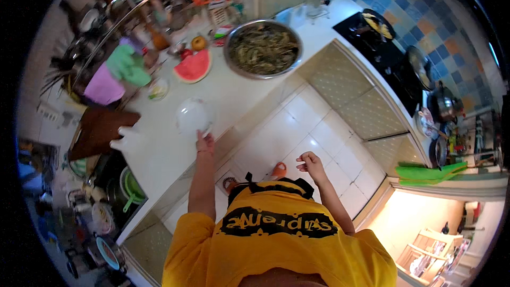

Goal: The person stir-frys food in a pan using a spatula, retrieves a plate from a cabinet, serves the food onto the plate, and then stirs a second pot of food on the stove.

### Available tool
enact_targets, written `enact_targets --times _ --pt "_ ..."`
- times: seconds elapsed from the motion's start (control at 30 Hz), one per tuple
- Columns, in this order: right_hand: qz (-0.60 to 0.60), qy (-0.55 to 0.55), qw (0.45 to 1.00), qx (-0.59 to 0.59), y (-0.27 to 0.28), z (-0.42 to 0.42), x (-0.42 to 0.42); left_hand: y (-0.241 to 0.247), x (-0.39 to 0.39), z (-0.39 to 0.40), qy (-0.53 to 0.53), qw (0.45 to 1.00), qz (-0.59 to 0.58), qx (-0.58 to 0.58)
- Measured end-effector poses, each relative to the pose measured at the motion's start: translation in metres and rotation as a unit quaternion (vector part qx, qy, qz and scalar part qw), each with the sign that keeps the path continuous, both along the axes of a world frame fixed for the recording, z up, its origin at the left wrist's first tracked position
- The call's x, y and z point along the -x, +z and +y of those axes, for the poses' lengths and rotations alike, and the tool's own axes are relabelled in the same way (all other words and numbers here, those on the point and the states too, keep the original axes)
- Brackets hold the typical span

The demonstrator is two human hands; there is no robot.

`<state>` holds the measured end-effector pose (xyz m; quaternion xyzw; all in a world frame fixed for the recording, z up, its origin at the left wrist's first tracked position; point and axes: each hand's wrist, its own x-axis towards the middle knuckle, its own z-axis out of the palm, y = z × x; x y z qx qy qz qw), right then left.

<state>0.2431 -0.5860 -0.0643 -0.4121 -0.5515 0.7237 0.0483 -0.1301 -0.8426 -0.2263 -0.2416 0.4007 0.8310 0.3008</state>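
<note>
My left hand [205,142] is at the near rim of a white plate [195,115] on the pale counter; whether the plate rests or is lifted cannot be told. My right hand [312,166] hangs over the tiled floor, fingers loosely curled, holding nothing. Beyond the plate lie a cut watermelon wedge [193,67] and a small bowl [158,89]. A large metal basin [228,59] of dark leafy material stands to their right. A white object [129,140], blurred, lies left of the plate beside a brown board [104,130].
A black gas hob [382,61] with pans runs along the right counter, near a metal pot [444,101]. A green colander [131,185] sits in the sink area at lower left. Green and pink cloths [105,83] hang at the left. Shelves carry bottles and utensils.
</note>
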Motion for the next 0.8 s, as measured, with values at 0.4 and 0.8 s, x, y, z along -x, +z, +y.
enact_targets --times 0.4,0.8 --pt "0.000 -0.080 0.996 -0.046 0.001 0.103 -0.027 0.064 -0.025 0.071 -0.035 0.989 -0.137 -0.041" --pt "-0.017 -0.097 0.969 -0.227 0.026 0.266 0.039 0.190 -0.059 0.442 -0.526 0.786 0.322 0.046"
